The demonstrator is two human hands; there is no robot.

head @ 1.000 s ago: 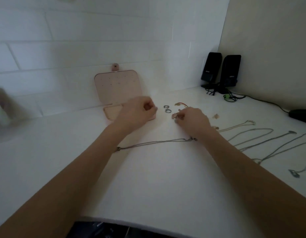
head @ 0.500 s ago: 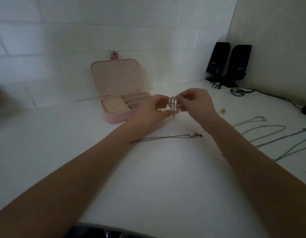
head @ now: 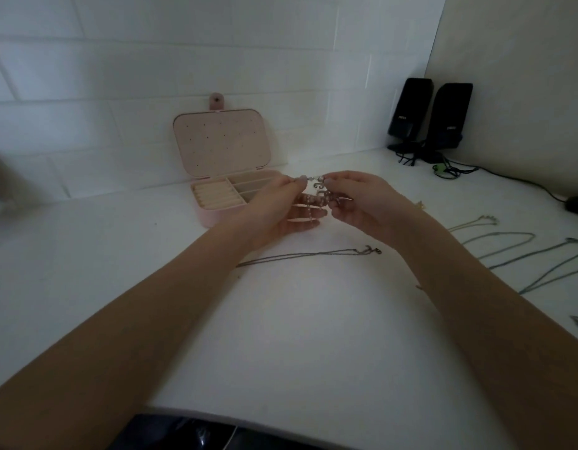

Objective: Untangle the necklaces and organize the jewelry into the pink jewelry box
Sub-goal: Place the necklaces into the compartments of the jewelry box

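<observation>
- Left hand (head: 274, 206) and right hand (head: 359, 203) raised over the tabletop (head: 297, 336), fingertips facing, both pinching a small tangle of jewelry (head: 318, 194) held between them; a beaded strand hanging from it.
- Pink box (head: 222, 177) just beyond the left hand, lid upright, compartments exposed.
- One necklace (head: 307, 254) stretched flat beneath the wrists.
- More necklaces (head: 521, 251) laid out beyond the right forearm.
- Two black speakers (head: 430, 118) far behind the right hand.
</observation>
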